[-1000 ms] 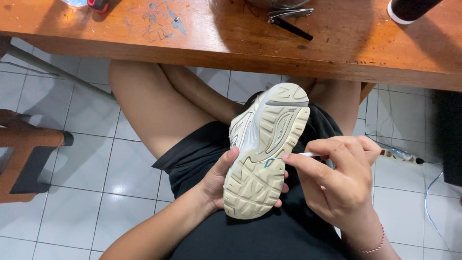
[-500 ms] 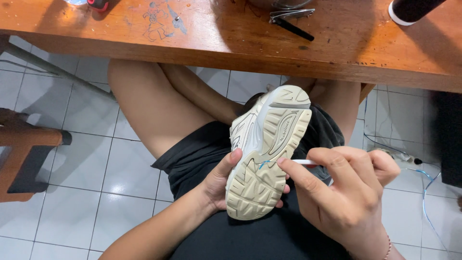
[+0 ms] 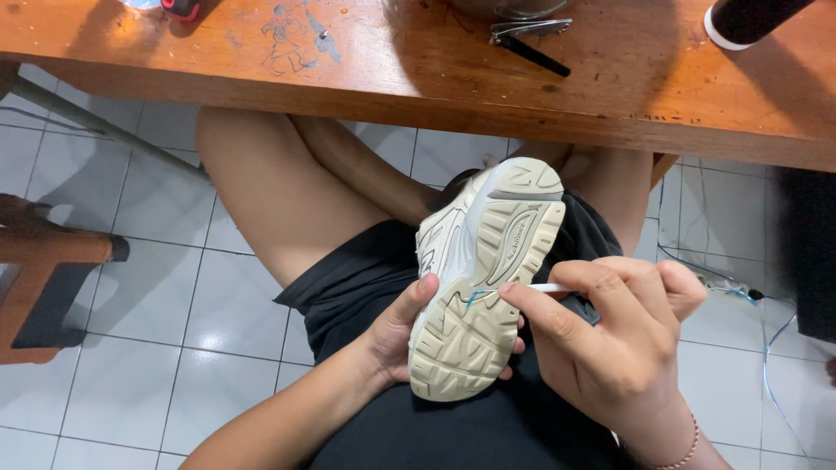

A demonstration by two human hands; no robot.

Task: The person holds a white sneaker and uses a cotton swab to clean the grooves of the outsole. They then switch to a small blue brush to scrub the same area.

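Observation:
A cream-white sneaker [image 3: 488,261] rests sole-up on my lap, its toe pointing toward the wooden table. My left hand [image 3: 396,335] cups the shoe from underneath at the heel end, thumb pressed on the sole's left edge. My right hand [image 3: 610,335] pinches a thin white stick-like tool [image 3: 547,287], whose tip touches the middle of the sole where a small blue mark shows. I sit in black shorts with bare legs crossed under the table.
The wooden table edge [image 3: 435,96] runs across the top, carrying a metal clip tool [image 3: 527,35] and a black cylinder [image 3: 744,17]. A wooden stool [image 3: 43,278] stands at the left on white floor tiles. Cables [image 3: 740,287] lie on the floor at the right.
The shoe has tilted slightly and my right hand has shifted a little lower and rightward, keeping the thin tool's tip on the mid-sole.

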